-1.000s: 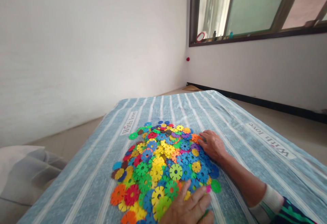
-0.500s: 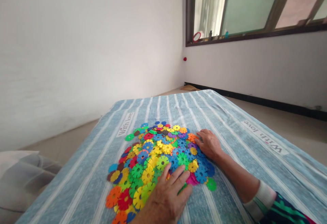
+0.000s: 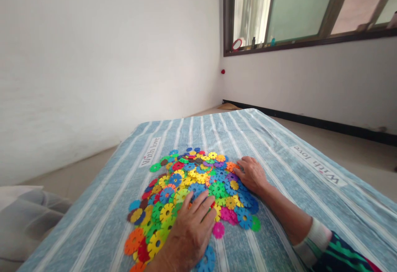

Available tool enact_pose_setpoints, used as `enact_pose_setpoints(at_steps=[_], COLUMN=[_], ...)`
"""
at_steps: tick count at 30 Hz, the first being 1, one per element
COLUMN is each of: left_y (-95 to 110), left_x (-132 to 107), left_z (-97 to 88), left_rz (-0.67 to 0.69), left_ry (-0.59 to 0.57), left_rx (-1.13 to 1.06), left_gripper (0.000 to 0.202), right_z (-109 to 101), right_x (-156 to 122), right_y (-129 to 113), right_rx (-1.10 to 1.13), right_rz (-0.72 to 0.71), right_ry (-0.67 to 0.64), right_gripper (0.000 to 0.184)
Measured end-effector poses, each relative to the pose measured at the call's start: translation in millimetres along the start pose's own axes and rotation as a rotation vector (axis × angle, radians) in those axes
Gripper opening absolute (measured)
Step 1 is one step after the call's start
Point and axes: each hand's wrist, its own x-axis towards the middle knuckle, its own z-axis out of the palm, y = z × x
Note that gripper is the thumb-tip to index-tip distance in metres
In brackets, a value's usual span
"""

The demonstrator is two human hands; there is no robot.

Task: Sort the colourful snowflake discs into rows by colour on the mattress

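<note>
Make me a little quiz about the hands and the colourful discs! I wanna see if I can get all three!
1. True or false: the right hand is at the right side of the pile of discs.
2. Where is the left hand?
A) On the wall
B) Over the pile
C) On the windowsill
3. Fill in: the pale label on the striped cloth says "With ____".

Key: 1. True; 2. B; 3. love

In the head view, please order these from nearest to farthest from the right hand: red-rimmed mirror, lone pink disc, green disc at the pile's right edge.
From the right hand:
1. Green disc: right edge of the pile, on the wrist's near side.
2. Lone pink disc: nearer the camera, to the left.
3. Red-rimmed mirror: far beyond, at the window.
</note>
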Motion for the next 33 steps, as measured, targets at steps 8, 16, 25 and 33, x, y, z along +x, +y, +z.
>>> enact_pose_setpoints(at_steps=[8,16,25,33], left_y=[1.2,10.4,19.1,23.3], left_x=[3.2,2.0,1.9,-2.2], left_z=[-1.1,0.9,1.2,11.0], left_rz=[-0.062,-0.040,0.039,0.117], left_ry=[0.129,0.191,0.208,0.261], left_rx=[0.067,0.026,-0.030,-0.052], left_gripper=[0.020,0.019,0.016,0.014], right_z=[4.1,0.0,-10.2,-29.3], right_x=[10.0,12.4,3.9,2.6], right_y=[21.3,41.4,20.0,23.5], right_rx=[0.251,0.242,0.293,0.468], right_rz=[0.131,0.183,-0.056,-0.169], right_ry=[0.176,0.216,0.135,-0.378], right_gripper=[0.028,0.029,0.022,0.024])
